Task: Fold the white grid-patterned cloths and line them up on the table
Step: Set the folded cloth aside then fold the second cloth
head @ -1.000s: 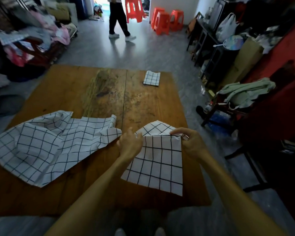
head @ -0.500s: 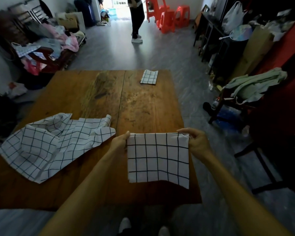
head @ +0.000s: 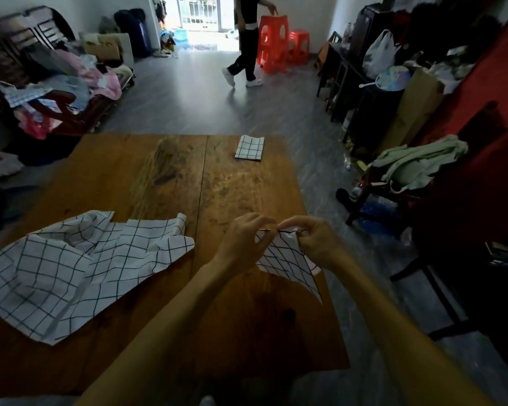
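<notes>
1. L hand (head: 245, 238) & R hand (head: 311, 240) close together above near-right part of worn brown wooden desk (head: 223, 189); fingertips nearly meeting.
2. Both hands pinch top edge of small half-folded white cloth w/ black grid lines (head: 288, 262), fingers curled on it. Cloth hangs from the pinch, tilted, lower corner pointing down over desk's right edge.
3. Large crumpled white grid-patterned cloth (head: 79, 268) lies unfolded on desk's near-left, spreading to left edge; apart from hands.
4. Small folded white grid cloth square (head: 249, 147) lies flat at desk's far-right corner, well apart from the rest.
5. Bkgd: person in dark trousers (head: 245, 54) by stacked red plastic stools (head: 272, 42) near doorway.
</notes>
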Tool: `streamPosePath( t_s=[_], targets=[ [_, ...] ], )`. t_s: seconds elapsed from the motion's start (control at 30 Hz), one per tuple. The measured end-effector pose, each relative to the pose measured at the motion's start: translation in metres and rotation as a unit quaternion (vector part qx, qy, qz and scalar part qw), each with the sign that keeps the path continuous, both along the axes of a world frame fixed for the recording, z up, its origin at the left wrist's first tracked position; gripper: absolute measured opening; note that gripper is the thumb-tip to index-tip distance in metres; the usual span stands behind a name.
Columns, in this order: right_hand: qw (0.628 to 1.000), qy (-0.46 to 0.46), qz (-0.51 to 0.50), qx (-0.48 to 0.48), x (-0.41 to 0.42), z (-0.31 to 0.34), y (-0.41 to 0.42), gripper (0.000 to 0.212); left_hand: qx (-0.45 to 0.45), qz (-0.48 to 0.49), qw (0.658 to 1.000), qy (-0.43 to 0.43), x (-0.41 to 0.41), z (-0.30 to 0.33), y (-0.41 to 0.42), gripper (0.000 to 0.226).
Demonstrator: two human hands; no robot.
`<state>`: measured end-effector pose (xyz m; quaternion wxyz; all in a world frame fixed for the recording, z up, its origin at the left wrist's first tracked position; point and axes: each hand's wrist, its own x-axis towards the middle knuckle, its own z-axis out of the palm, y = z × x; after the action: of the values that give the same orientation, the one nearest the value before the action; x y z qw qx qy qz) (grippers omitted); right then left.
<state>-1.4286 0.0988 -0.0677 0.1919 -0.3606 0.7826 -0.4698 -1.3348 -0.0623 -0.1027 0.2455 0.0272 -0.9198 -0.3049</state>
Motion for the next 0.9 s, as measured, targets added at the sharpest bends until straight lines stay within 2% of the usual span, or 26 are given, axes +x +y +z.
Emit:
streamPosePath(
  t_s=[0.07, 0.17, 0.33, 0.37, 0.47, 0.5, 0.53, 0.63, 0.7, 0.8, 0.9],
  targets=[
    [1.0, 0.004, -0.006, -0.008, -0.002, 0.001, -0.001, 0.036, -0.021, -0.013, 0.999, 0.028, -0.001, 0.002, 0.001, 0.019],
    [1.0, -0.003, -0.02, -0.003, -0.006, 0.001, 0.001, 0.026, -0.022, -0.03, 0.998, 0.05, -0.002, 0.004, -0.001, 0.014],
    [0.999, -0.014, -0.03, -0.014, -0.003, -0.003, 0.004, 0.023, -0.011, -0.057, 0.998, 0.035, -0.006, 0.004, -0.006, 0.011],
    [0.999, -0.027, -0.037, -0.022, -0.002, -0.003, 0.005, 0.026, -0.008, -0.056, 0.998, 0.026, -0.006, 0.003, -0.007, 0.012],
    [0.995, -0.054, -0.065, -0.045, -0.001, -0.007, 0.007, 0.057, -0.001, -0.057, 0.998, 0.008, -0.005, -0.005, -0.01, 0.012],
    [0.995, -0.058, -0.07, -0.046, -0.002, -0.007, 0.008, 0.059, 0.0, -0.054, 0.999, 0.005, -0.005, -0.007, -0.011, 0.013],
    [0.995, -0.059, -0.071, -0.045, -0.002, -0.008, 0.007, 0.053, 0.001, -0.051, 0.999, 0.002, -0.005, -0.008, -0.012, 0.013],
    [0.996, -0.025, -0.076, -0.031, -0.002, -0.013, -0.001, 0.015, 0.01, -0.04, 0.999, -0.001, -0.004, -0.009, -0.014, 0.013],
    [0.995, -0.006, -0.092, -0.034, -0.001, -0.017, -0.007, 0.01, 0.023, -0.037, 0.999, 0.002, -0.003, -0.009, -0.013, 0.012],
    [0.991, -0.025, -0.118, -0.058, 0.001, -0.016, -0.014, 0.01, 0.05, -0.023, 0.998, 0.003, -0.002, -0.008, -0.014, 0.019],
    [0.989, -0.028, -0.127, -0.075, -0.001, -0.012, -0.017, 0.009, 0.044, -0.003, 0.998, 0.036, -0.003, -0.009, -0.019, 0.011]
  ],
)
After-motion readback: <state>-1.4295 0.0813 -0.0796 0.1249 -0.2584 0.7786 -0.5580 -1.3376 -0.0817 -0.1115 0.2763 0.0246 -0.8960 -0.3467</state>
